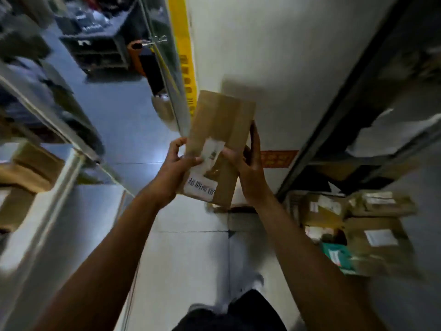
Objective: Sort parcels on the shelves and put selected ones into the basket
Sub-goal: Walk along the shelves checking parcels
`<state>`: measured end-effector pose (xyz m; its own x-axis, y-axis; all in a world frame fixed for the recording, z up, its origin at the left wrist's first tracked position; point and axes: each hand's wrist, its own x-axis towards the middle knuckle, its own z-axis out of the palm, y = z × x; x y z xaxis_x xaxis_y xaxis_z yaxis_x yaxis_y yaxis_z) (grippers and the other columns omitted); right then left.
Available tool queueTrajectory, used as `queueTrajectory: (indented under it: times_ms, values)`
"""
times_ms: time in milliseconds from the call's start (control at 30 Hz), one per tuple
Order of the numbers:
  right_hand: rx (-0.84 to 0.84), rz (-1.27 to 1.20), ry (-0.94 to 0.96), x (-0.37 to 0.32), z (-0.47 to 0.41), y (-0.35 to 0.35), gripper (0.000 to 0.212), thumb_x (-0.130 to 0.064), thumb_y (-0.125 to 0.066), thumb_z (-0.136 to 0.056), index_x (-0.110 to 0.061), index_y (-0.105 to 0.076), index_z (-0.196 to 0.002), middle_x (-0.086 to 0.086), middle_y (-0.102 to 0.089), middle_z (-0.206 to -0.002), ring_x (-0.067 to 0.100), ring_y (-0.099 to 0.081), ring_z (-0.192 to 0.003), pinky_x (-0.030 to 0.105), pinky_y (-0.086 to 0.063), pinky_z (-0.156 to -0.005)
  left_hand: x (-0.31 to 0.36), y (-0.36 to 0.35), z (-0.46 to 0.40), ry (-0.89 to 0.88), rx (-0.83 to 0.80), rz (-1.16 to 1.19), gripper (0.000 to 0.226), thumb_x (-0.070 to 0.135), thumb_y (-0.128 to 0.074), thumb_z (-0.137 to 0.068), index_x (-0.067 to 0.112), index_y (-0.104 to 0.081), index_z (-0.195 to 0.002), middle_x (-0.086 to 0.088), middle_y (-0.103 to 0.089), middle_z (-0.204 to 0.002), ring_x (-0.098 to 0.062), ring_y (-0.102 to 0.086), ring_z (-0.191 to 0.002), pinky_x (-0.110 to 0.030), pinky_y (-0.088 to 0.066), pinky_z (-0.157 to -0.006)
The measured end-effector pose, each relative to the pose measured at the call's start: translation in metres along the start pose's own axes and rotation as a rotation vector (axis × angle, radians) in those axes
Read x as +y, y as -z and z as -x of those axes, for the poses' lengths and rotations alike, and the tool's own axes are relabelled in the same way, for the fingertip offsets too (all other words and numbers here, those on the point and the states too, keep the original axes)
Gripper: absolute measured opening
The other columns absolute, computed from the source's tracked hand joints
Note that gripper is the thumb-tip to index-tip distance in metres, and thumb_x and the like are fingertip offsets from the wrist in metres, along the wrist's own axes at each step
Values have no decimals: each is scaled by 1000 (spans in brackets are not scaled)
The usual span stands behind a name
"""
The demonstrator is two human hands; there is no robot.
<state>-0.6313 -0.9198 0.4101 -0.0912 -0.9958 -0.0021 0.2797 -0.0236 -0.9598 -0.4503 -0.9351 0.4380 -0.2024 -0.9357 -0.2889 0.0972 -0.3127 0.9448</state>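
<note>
I hold a long brown cardboard parcel (222,130) in front of me over the floor, with white labels on its near half. My left hand (175,163) grips its left edge, thumb on the top face near a label. My right hand (249,163) grips the right edge, fingers curled round the side and thumb on top. No basket is in view.
A shelf unit on the right holds several brown parcels (372,235) and a green one (336,254). A metal shelf on the left (57,187) carries cardboard boxes (31,168). A white wall (274,56) with a yellow strip (186,56) stands ahead. A tiled aisle floor (191,259) lies below.
</note>
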Motion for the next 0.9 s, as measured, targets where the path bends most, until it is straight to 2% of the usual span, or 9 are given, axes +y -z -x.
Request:
queueTrajectory:
  times_ms: [100,200,300,400,567,700,800,833,900]
  values:
    - [153,4,-1,3,6,67,79,-10,-69,-93,-48,-25,-147,7,-59,-137,8,-69,-110,26,-59,-79,-22,-63,-38,109,-97,-28,58,13,-69,-74,36,-43,-121,-4,-69,-96,-19,-71,-66,-33,-58,-54]
    - [299,22,-38,17,18,137,80,-8,-67,-93,-40,-24,-152,-13,-56,-131,-5,-66,-106,21,-58,-79,-55,-124,-66,195,-202,-66,62,9,-68,-72,31,-43,-124,-5,-68,-97,-18,-70,-66,-32,-58,-54]
    - [466,41,-71,31,38,193,86,-14,-73,-91,-35,-21,-157,2,-53,-146,8,-62,-122,29,-58,-89,-90,-178,-86,314,-341,-111,59,9,-69,-76,31,-42,-124,-6,-71,-99,-22,-73,-71,-35,-60,-56]
    - [606,-11,-148,41,58,239,84,-31,-81,-84,-51,-31,-149,5,-55,-146,23,-61,-127,48,-57,-97,-121,-225,-104,416,-453,-238,56,7,-68,-87,29,-38,-129,-11,-64,-109,-23,-74,-72,-36,-61,-58]
    - [840,-111,-302,63,78,301,84,-20,-75,-90,-45,-26,-153,-3,-69,-119,9,-72,-101,30,-61,-79,-164,-295,-150,514,-638,-458,56,7,-70,-88,26,-36,-129,-13,-57,-122,-30,-69,-89,-35,-58,-59]
    - [1011,-248,-418,95,69,347,83,-14,-74,-90,-48,-26,-148,-6,-78,-99,15,-74,-92,34,-61,-77,-198,-346,-198,629,-735,-594,78,26,-82,-55,27,-44,-122,-11,-61,-120,-33,-67,-99,-44,-58,-75]
    - [1088,-321,-525,127,54,381,88,-14,-75,-89,-46,-23,-153,-3,-75,-104,16,-73,-86,36,-57,-68,-246,-375,-250,599,-830,-772,77,41,-83,-45,33,-54,-117,-5,-68,-114,-31,-69,-104,-54,-55,-92]
    - [1096,-325,-560,138,47,390,87,-17,-74,-90,-49,-21,-152,-2,-72,-110,14,-72,-86,32,-57,-63,-257,-385,-264,586,-863,-833,74,42,-82,-50,33,-56,-118,-3,-69,-113,-28,-69,-103,-51,-56,-93]
    - [1119,-328,-609,163,32,410,88,-21,-71,-94,-49,-14,-155,3,-66,-124,15,-69,-92,27,-57,-58,-277,-408,-285,599,-877,-875,60,32,-80,-65,31,-54,-119,3,-69,-107,-20,-71,-92,-36,-60,-81]
